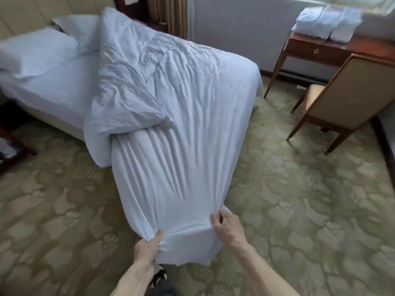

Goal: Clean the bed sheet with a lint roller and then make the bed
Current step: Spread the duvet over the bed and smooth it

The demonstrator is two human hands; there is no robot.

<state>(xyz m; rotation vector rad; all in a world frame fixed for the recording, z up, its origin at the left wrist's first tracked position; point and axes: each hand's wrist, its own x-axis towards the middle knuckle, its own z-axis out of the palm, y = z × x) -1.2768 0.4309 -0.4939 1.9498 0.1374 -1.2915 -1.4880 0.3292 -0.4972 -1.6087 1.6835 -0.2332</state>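
Far up and left of the left grip (pixel 147 248), pillows (pixel 36 52) sit at the head of the bed. The bed sheet (pixel 55 86) lies bare and fairly smooth there, so we judge the rolling done or skipped. We see no lint roller.

Ahead of both grips the duvet (pixel 192 99) is crumpled. Its left side is folded back over itself, and its foot end hangs off the mattress toward us above the carpet (pixel 64 210). Bed-making, we judge, is barely begun: the duvet has yet to be spread flat, squared and smoothed.

The left grip pinches the duvet's near corner, thumb on top and fingers under the cloth, the forearm reaching up from below. Just beside it, the right grip (pixel 228 229) clutches the same hem from above, fingers curled into the fabric. Well beyond the right grip stand a wooden surface (pixel 337 53) carrying folded linen (pixel 329 22) and a chair (pixel 352 88).
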